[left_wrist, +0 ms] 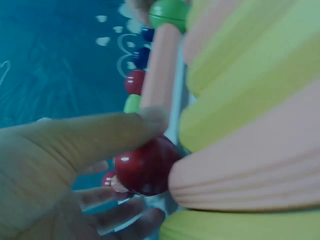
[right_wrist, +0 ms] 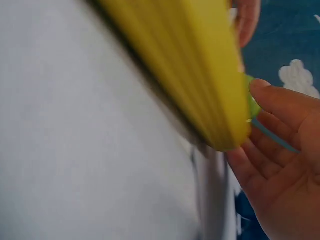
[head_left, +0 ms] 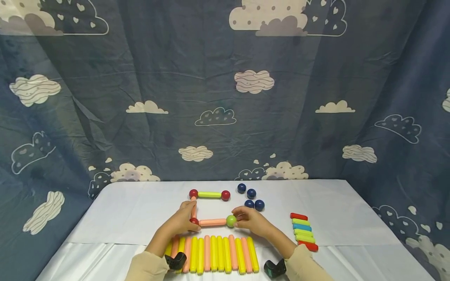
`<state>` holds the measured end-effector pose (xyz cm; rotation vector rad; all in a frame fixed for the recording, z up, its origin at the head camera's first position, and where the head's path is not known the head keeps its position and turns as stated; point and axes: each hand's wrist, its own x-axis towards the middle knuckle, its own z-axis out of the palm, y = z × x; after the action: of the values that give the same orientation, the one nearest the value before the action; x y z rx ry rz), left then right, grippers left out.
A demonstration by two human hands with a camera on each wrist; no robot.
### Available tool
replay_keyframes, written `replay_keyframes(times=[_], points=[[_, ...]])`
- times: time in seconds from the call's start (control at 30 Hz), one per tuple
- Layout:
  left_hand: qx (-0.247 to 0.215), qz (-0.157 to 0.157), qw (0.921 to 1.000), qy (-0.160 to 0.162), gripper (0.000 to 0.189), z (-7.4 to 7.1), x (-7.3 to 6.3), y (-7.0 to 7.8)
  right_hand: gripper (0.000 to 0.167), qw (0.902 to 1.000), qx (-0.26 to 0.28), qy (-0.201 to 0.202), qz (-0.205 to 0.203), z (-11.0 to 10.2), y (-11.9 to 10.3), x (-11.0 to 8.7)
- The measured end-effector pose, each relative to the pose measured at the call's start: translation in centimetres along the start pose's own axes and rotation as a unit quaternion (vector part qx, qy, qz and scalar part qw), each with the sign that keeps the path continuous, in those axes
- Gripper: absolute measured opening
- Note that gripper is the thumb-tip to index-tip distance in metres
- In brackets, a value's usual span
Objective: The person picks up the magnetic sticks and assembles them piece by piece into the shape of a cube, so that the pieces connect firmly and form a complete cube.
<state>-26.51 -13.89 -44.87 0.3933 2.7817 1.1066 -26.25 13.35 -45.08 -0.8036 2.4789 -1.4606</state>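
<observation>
A partial frame of sticks and balls lies on the white table. My left hand (head_left: 181, 219) holds its near left corner, a red ball (left_wrist: 147, 165), with the thumb across the ball and the end of a pink stick (head_left: 212, 222). The fingers lie along another pink stick (head_left: 193, 210) on the left side. At the other end of the near pink stick is a green ball (head_left: 231, 221); my right hand (head_left: 254, 221) has thumb and fingers about it. On the far side, a lime stick (head_left: 209, 194) joins two red balls (head_left: 225, 195).
Several dark blue balls (head_left: 251, 193) sit beyond the right hand. A row of yellow and pink sticks (head_left: 220, 253) lies nearest the person, under the wrists. To the right is a column of short red, lime and blue sticks (head_left: 301, 226). A cloud-patterned curtain (head_left: 218, 89) hangs behind.
</observation>
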Motion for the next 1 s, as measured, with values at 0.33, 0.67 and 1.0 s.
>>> replay_keyframes(times=[0.33, 0.67, 1.0], points=[[-0.061, -0.023, 0.9974, 0.031, 0.078, 0.4, -1.3, -1.2, 0.060, 0.9971, -0.009, -0.035, 0.066, -1.3, 0.3, -4.1], [-0.169, -0.025, 0.9848, 0.027, 0.073, 0.8, -1.7, -2.0, 0.075, 0.9843, -0.102, -0.099, 0.105, -0.5, -0.3, -7.0], [-0.171, -0.019, 0.9845, 0.036, 0.073, 1.0, -1.6, -2.3, 0.063, 0.9924, 0.030, -0.051, 0.108, -1.1, -0.5, -5.4]])
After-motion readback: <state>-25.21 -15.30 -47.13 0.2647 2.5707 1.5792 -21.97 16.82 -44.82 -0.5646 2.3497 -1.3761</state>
